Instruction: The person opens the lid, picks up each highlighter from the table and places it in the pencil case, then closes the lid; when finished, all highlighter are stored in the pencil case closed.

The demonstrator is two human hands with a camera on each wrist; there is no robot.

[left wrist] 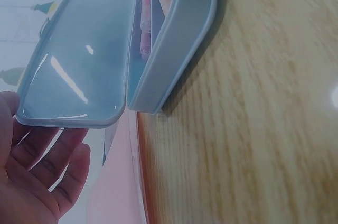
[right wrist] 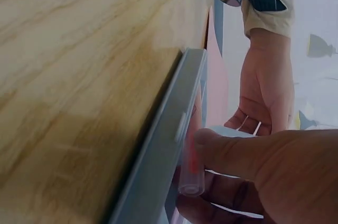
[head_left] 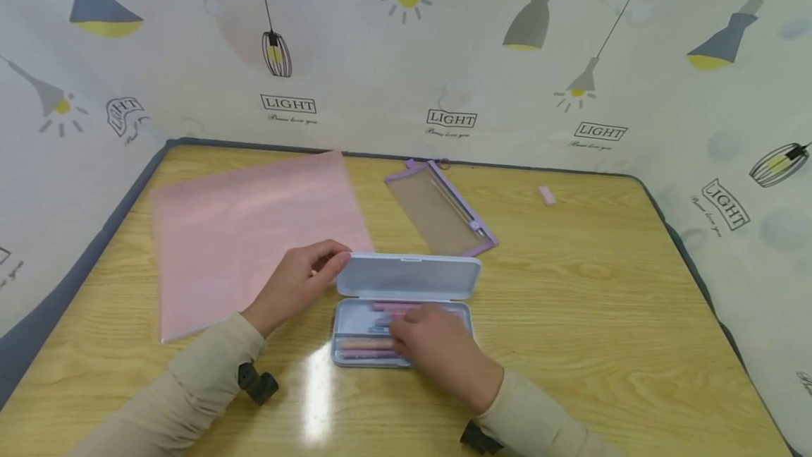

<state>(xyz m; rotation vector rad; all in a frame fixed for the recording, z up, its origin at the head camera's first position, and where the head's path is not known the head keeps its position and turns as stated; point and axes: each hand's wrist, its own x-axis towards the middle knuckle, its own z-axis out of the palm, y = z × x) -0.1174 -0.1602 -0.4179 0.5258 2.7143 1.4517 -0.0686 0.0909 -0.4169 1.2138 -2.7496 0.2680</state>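
A light blue plastic pencil case (head_left: 338, 352) lies on the table with its lid (head_left: 409, 278) raised. My left hand (head_left: 303, 279) holds the lid's left corner, thumb on one side and fingers on the other. Over the lower tray, my right hand (head_left: 440, 344) pinches a pen (right wrist: 191, 168) with a clear end and a pink-red part between thumb and fingers. Beside it in the tray lie several pens in pink and blue; a peach pen (head_left: 366, 344) sits in the front compartment. The right part of the tray is hidden under my right hand.
A pink translucent sheet or folder (head_left: 247, 238) lies at the left. Behind the case is a purple-edged zip pouch (head_left: 421, 206). A small pink piece (head_left: 547, 195) lies at the back right. Printed curtains (head_left: 355, 48) enclose the table.
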